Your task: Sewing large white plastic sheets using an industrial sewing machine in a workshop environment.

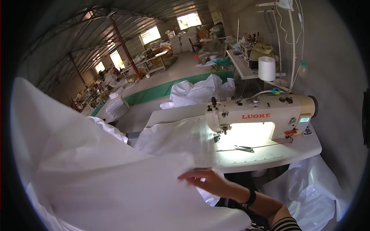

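Note:
A large white plastic-like sheet fills the left and lower part of the head view, its far left part raised high. My right hand is over the sheet's right side, fingers stretched out to the left and slightly blurred. Its fingertips are at the sheet's surface; no fold shows pinched between them. My left hand does not show. More white sheet material lies on the sewing table, reaching up to the needle area of a white sewing machine. The machine's lamp lights the table top.
Small thread snips lie on the sewing table. A white thread cone stands behind the machine. White sheeting hangs at the lower right. Beyond the table are a white heap and a green floor strip.

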Demonstrator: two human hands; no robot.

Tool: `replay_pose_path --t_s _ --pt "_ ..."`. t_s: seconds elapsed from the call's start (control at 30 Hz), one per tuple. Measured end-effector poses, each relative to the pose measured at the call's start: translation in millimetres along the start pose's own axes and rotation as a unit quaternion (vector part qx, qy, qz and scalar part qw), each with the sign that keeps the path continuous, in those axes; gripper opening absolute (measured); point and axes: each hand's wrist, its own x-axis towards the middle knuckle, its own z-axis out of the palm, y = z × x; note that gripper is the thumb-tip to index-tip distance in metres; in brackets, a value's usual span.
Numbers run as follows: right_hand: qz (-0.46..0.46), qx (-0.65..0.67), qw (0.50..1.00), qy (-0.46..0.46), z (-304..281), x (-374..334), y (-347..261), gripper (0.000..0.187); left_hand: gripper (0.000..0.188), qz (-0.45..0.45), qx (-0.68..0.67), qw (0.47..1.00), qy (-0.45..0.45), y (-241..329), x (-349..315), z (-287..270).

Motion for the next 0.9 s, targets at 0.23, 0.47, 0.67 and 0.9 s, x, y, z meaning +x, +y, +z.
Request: replay_pose_path --t_s 0.23,0.47,0.67,0.9 --pt "0.180 0.132 0.965 0.138 -32.7 15.6 80.2 0.041 0.061 0.106 -0.034 0.981 0.156 38.5 77.0 -118.7" --pt "0.194 0.119 0.944 0.239 -16.3 1.8 174.6 0.046 0.062 0.376 0.196 0.887 0.184 71.3 182.0 -59.4" --pt "0.210 0.092 0.940 0.252 -11.8 -6.9 185.6 0.046 0.074 0.451 0.377 0.772 -0.243 8.7 172.4 207.7" --pt "0.250 0.030 0.939 0.233 -3.2 -10.2 178.0 0.047 0.071 0.428 0.450 0.731 -0.282 -117.5 219.9 367.6"
